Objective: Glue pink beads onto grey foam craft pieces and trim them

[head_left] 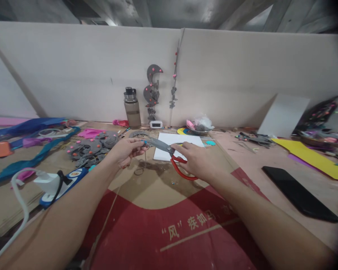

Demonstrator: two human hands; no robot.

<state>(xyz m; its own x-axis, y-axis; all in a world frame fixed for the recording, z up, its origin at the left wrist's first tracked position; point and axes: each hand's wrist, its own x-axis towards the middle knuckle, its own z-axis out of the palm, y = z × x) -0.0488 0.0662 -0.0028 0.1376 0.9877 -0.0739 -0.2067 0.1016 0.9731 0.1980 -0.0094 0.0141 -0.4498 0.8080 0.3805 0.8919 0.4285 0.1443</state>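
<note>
Pinching a blue bit by the scissors, the left hand could get nipped if the right hand, gripping them, slips.

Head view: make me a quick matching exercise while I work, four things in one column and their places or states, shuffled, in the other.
Things
1. scissors
2. water bottle
3. smartphone
4. power strip

Places and states
A. standing upright in front of the white partition
B. with a white adapter on it, at the left of the view
C. red-handled, held in the right hand
D. lying flat, black, at the right of the view

Right pairs: 1-C, 2-A, 3-D, 4-B
</note>
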